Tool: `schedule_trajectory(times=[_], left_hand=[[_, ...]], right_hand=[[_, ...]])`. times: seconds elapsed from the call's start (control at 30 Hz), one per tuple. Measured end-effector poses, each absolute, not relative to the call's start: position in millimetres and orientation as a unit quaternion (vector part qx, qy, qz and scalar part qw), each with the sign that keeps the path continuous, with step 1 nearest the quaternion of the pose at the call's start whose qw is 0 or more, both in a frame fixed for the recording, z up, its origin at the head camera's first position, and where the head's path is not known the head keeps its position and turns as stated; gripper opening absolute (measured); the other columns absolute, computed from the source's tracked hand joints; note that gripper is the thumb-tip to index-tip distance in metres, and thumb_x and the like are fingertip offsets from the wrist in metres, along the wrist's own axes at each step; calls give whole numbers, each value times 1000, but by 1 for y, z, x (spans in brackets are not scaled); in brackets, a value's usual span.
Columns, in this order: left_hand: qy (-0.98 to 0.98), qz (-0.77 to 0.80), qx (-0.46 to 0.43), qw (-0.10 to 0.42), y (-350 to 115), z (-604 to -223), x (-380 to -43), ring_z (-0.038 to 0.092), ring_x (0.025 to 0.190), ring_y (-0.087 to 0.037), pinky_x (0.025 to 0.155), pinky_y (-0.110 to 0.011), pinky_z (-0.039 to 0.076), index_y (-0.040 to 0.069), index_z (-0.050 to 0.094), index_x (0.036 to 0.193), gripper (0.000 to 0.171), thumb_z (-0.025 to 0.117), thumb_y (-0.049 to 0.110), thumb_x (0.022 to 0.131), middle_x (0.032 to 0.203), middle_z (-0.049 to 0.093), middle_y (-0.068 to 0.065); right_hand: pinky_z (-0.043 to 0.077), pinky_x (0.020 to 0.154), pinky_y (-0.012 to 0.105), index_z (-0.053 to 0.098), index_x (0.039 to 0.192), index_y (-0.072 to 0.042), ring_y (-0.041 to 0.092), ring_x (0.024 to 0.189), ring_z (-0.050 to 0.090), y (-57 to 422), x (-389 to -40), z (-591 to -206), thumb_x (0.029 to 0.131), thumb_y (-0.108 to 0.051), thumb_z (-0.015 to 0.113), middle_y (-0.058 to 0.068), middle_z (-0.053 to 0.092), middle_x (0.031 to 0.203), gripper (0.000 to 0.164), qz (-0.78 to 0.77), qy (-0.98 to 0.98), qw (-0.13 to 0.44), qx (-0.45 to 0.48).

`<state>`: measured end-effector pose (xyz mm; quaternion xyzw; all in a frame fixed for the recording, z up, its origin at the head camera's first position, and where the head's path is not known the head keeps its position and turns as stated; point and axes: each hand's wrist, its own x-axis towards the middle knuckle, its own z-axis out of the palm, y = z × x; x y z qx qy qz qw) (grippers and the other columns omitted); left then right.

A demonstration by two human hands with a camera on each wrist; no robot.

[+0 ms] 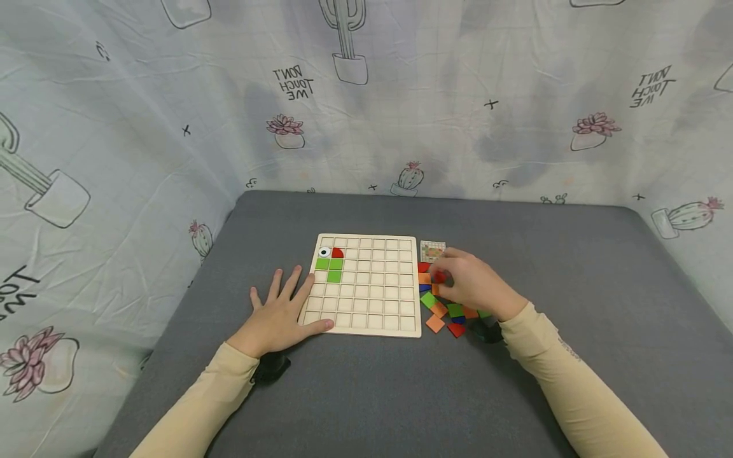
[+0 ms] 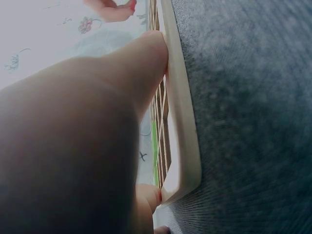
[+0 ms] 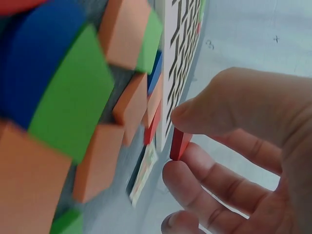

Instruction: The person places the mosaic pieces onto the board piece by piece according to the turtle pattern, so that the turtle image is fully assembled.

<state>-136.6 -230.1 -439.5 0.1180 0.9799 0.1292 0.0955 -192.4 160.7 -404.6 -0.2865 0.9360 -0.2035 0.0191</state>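
A wooden grid board [image 1: 372, 305] lies flat on the table. At its upper left sit an eye tile [image 1: 324, 252], a red tile [image 1: 338, 253] with a rounded corner and several green tiles [image 1: 335, 277]. My left hand [image 1: 275, 326] rests spread at the board's left side, its thumb on the front left corner area. Right of the board, my right hand [image 1: 475, 283] pinches a small red tile [image 3: 179, 144] between thumb and fingers, raised over the loose pieces. In the left wrist view the thumb lies against the board's rim [image 2: 183, 136].
Loose orange, green, blue and red tiles [image 1: 435, 323] lie in a pile right of the board, some under the right hand. A small printed pattern card [image 1: 432, 249] sits behind them. The grey table [image 1: 366, 394] meets a patterned curtain [image 1: 435, 95] at the back and left.
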Motion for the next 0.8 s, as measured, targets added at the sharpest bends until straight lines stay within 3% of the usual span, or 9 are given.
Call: schedule_trajectory(times=[0.1,0.17,0.23,0.33,0.5,0.8], left_hand=[[980,131,119,95,-230,-438,-137,0,158,-54,106,-91,0,18,19,169,110,54,83,88,175,8,-18],[980,132,119,94,-230,-438,-137,0,158,-54,106,-91,0,17,19,169,110,55,83,88,175,8,-18],[980,130,119,95,-230,-438,-136,-1,158,-54,106,-91,0,17,19,169,110,55,83,88,175,8,-18],[980,130,119,95,-230,-439,-136,-1,158,-54,106,-91,0,17,19,169,110,54,84,88,175,8,-18],[980,128,118,95,-229,-439,-136,-1,159,-53,106,-90,0,18,19,169,110,54,84,88,176,7,-17],[981,123,112,101,-227,-437,-136,-1,159,-53,106,-91,1,18,19,169,110,51,86,88,175,7,-18]], right_hand=[[47,66,29,77,100,-11,27,98,67,153,-193,-405,86,-1,76,10,69,113,18,-209,929,8,-305],[46,66,29,77,101,-10,30,100,67,148,-193,-404,85,2,74,11,69,113,20,-214,924,5,-318],[45,66,29,77,100,-9,27,97,67,141,-193,-404,86,3,74,10,69,109,19,-218,917,0,-333],[47,67,28,76,100,-9,16,78,54,128,-193,-402,87,-2,78,3,63,94,15,-219,909,-5,-356],[50,70,28,77,101,-11,14,79,55,106,-195,-400,88,-9,83,1,63,93,15,-206,901,-8,-383],[52,70,25,77,103,-10,13,80,59,66,-191,-392,89,-7,81,3,64,97,16,-196,888,-9,-416]])
